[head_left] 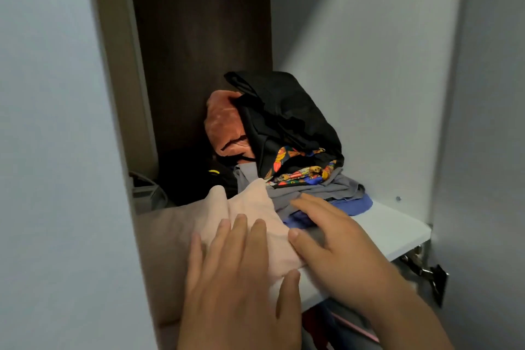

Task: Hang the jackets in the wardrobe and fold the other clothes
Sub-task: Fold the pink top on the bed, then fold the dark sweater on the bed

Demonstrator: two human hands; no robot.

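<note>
Pink folded garment point(250, 207): being pressed onto shelf point(392, 230) by left hand point(235, 278) and right hand point(335, 239), both flat, fingers straight. Next, likely: releasing, fetching another.

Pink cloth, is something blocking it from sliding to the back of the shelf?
Yes. A grey garment lies against its far edge, with a patterned garment and a black garment heaped on top. The left hand and right hand touch the pink cloth directly.

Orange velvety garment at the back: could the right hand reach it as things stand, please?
Probably: the orange garment lies partly uncovered, though the right hand must clear the grey garment first.
</note>
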